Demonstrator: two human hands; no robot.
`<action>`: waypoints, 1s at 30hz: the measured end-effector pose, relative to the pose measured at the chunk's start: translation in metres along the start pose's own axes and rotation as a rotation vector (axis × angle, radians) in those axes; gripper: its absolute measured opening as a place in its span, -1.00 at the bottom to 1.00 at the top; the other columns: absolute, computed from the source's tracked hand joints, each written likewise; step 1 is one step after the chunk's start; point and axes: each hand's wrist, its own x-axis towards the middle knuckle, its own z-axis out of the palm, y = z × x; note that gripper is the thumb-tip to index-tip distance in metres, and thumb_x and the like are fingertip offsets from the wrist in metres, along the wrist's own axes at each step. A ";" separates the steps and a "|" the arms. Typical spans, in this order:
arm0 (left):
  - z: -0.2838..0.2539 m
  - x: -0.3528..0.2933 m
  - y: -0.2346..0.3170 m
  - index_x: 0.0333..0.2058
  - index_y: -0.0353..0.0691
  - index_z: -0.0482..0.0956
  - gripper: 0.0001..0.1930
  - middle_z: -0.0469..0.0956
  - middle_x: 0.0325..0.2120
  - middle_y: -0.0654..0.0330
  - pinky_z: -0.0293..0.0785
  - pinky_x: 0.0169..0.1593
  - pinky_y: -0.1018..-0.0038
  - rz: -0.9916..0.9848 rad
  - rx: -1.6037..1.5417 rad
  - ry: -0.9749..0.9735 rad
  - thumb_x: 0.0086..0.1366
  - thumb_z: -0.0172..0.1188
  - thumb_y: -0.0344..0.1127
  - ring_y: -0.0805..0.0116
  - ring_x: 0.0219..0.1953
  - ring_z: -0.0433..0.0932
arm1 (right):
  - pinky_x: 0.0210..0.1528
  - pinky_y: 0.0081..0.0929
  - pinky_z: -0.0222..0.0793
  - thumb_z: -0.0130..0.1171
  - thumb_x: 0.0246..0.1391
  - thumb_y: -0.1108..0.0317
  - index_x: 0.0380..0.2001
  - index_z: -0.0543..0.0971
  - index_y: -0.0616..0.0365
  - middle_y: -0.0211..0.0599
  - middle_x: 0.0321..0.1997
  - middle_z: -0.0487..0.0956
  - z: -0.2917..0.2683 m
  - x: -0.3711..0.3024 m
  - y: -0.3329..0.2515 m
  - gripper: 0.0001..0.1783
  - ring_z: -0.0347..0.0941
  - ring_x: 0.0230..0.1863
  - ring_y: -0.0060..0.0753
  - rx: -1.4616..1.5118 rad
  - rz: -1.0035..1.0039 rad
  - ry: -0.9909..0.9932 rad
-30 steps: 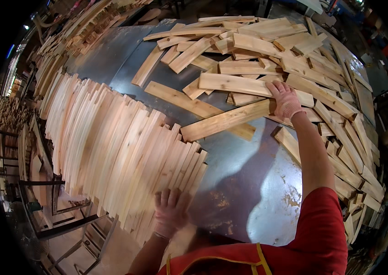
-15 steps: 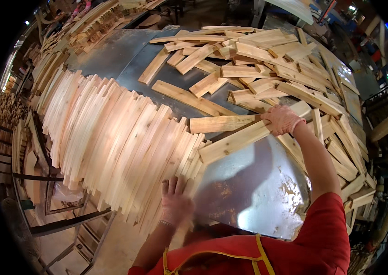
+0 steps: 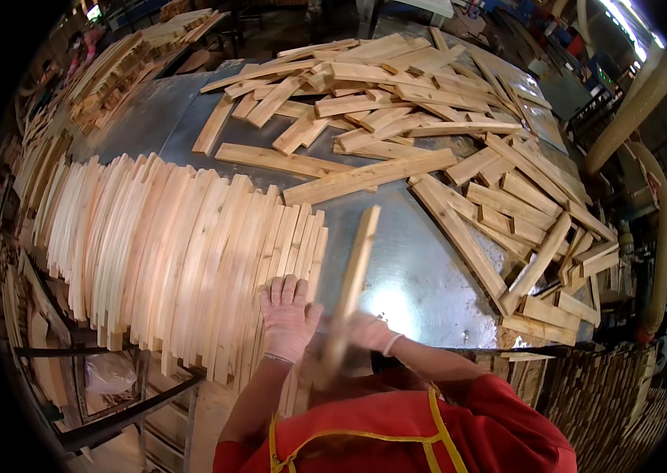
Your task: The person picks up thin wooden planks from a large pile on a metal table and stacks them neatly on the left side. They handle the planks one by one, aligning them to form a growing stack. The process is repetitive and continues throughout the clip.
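A long row of pale wooden strips (image 3: 183, 260), set on edge side by side, fills the left of the metal table. My left hand (image 3: 287, 319), in a pale pink glove, lies with fingers outstretched on the strips at the row's right end. Just right of it my right hand (image 3: 366, 331), gloved and smeared by motion, grips a wooden board (image 3: 359, 260) near its lower end. This board stands on edge, roughly in line with the row and a small gap away from it. The fingers behind the board are partly hidden.
Loose boards (image 3: 396, 98) lie in a jumbled heap across the far side and right of the metal table (image 3: 420, 236). One single board (image 3: 369, 175) slants beyond the row's end. A black metal frame (image 3: 132, 406) stands at lower left; stacked wood (image 3: 593, 402) is at lower right.
My right hand has come from the loose boards back toward my body, bringing a board that has turned to line up with the row. My left hand now rests on the row's end.
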 end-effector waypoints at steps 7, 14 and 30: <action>-0.009 0.003 0.011 0.27 -0.15 0.48 -0.24 0.38 0.26 0.08 0.02 0.51 -0.17 0.103 0.044 0.002 0.12 0.37 0.08 0.01 0.37 0.27 | 0.04 -0.18 0.58 0.36 0.17 0.02 -0.04 0.67 0.17 0.07 0.00 0.69 -0.130 -0.029 0.028 -0.53 0.68 -0.02 -0.06 0.203 0.026 0.254; -0.005 0.015 0.019 0.17 -0.20 0.48 -0.26 0.38 0.21 0.04 0.17 0.42 -0.20 0.103 -0.040 0.107 -0.06 0.35 -0.15 -0.07 0.30 0.33 | 0.30 0.00 0.47 0.53 -0.10 0.11 0.30 0.45 0.21 0.23 0.11 0.62 -0.177 -0.056 0.254 -0.11 0.53 0.19 0.30 -0.112 0.344 0.921; 0.000 0.017 0.009 0.23 -0.23 0.47 -0.17 0.47 0.18 -0.06 0.34 0.26 -0.21 0.096 -0.037 0.147 -0.12 0.38 -0.15 -0.17 0.23 0.44 | 0.37 -0.13 0.38 0.42 0.04 0.12 0.55 0.23 -0.12 -0.02 0.31 0.60 -0.344 0.135 0.015 0.01 0.52 0.32 0.03 -0.885 -0.207 0.547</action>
